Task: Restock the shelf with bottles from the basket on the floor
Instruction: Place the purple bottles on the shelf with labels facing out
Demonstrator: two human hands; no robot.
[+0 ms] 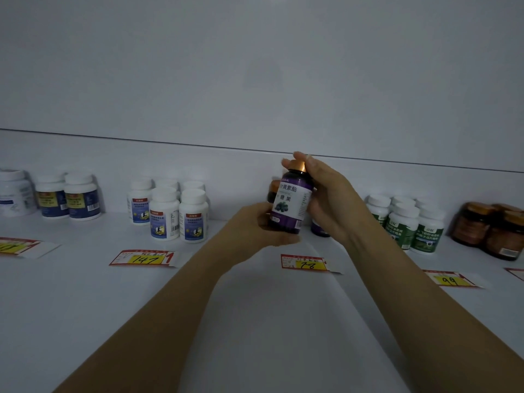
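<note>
A dark bottle with a purple label and gold cap (289, 204) is held upright just above the white shelf (255, 307). My left hand (255, 231) cups its base from the left. My right hand (326, 197) wraps its right side, fingers over the cap. Behind it stand two similar bottles: one (272, 191) peeks out at the left, another (320, 229) low at the right. The basket is out of view.
White bottles with blue labels (177, 214) stand at the left, and further dark-blue-labelled ones (69, 198) beyond. Green-labelled bottles (408, 225) and brown jars (490, 234) stand at the right. Price tags lie along the front: 147 (143, 258), 78 (304, 262), 99 (450, 279).
</note>
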